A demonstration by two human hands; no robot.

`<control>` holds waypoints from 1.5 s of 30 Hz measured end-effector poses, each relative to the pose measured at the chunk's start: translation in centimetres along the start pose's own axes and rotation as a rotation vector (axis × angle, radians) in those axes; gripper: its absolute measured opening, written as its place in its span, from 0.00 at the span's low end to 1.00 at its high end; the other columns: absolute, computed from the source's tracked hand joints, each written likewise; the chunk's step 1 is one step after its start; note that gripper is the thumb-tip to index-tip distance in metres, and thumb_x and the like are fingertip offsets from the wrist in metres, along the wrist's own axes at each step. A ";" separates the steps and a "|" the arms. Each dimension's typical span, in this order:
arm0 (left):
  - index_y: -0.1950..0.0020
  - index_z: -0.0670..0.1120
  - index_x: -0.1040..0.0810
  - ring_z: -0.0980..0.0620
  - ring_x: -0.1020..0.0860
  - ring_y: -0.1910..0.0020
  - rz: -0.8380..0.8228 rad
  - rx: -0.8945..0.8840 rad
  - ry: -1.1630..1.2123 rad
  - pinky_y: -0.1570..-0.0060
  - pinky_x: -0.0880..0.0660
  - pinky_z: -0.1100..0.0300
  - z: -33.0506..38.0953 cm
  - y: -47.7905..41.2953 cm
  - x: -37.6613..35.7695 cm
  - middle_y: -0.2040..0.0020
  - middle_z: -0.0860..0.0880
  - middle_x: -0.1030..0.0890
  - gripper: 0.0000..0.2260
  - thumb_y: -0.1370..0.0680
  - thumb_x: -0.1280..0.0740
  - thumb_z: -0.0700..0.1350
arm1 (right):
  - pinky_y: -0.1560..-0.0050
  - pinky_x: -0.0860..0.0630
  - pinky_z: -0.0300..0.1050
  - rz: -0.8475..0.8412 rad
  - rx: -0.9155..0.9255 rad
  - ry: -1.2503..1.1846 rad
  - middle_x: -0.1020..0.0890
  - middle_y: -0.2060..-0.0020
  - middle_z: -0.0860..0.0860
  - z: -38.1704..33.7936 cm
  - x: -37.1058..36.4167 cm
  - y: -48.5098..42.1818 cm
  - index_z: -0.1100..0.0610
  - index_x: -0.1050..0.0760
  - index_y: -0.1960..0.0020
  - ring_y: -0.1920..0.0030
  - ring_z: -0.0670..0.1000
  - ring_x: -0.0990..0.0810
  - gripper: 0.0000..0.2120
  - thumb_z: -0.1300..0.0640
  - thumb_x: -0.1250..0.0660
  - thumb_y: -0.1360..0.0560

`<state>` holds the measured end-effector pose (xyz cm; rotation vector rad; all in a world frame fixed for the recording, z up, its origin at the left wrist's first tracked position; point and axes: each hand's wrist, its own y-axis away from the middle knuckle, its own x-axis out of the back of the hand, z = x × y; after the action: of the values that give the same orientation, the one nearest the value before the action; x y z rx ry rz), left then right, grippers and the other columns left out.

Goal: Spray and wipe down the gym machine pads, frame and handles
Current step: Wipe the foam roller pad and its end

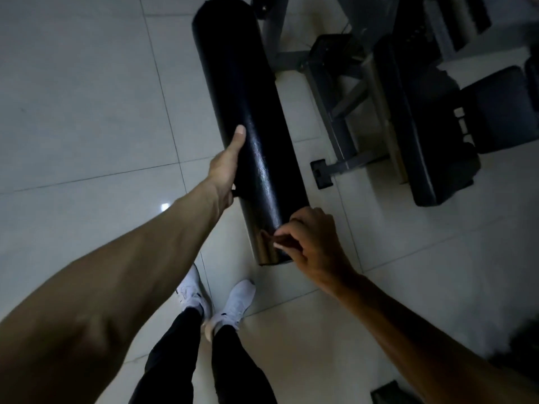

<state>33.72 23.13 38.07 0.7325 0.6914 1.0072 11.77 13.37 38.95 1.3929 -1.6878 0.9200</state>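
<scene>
A long black cylindrical roller pad (250, 121) of the gym machine runs from the top centre down to the middle of the head view. My left hand (226, 167) grips its left side, thumb lying along the top and fingers hidden underneath. My right hand (309, 243) is at the pad's near end, fingers curled and pinching at the edge of the dark cover there. No cloth or spray bottle is visible in either hand.
The grey machine frame (335, 126) with a black foot cap and black seat pads (420, 121) stands to the right on pale floor tiles (81, 112). My legs and white shoes (215, 298) are below the pad's end. A dark object (388, 393) lies at the bottom right.
</scene>
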 end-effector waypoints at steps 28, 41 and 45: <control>0.38 0.50 0.21 0.45 0.17 0.46 -0.042 0.087 -0.032 0.44 0.19 0.46 8.3 -7.2 3.2 0.45 0.48 0.16 0.27 0.20 0.42 0.70 | 0.35 0.36 0.47 0.265 -0.386 0.078 0.24 0.39 0.51 1.7 -1.3 -38.2 0.50 0.22 0.38 0.34 0.54 0.28 0.12 0.48 0.32 0.19; 0.34 0.53 0.21 0.43 0.18 0.43 -0.165 0.205 0.018 0.38 0.22 0.44 3.7 -4.3 3.3 0.41 0.47 0.16 0.37 0.28 0.43 0.79 | 0.40 0.37 0.47 0.127 -0.226 0.197 0.23 0.41 0.52 1.1 -0.7 -35.4 0.48 0.20 0.40 0.36 0.54 0.27 0.11 0.46 0.31 0.20; 0.35 0.52 0.20 0.47 0.18 0.48 -0.106 0.155 0.029 0.42 0.19 0.45 3.8 -3.1 2.7 0.44 0.48 0.16 0.34 0.26 0.41 0.77 | 0.46 0.38 0.47 0.110 -0.178 0.161 0.22 0.47 0.52 0.9 -0.4 -27.4 0.50 0.19 0.44 0.42 0.56 0.25 0.09 0.47 0.29 0.22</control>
<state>39.19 23.67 37.28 0.8088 0.8321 0.8762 38.77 8.69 40.02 1.0897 -1.6922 0.8938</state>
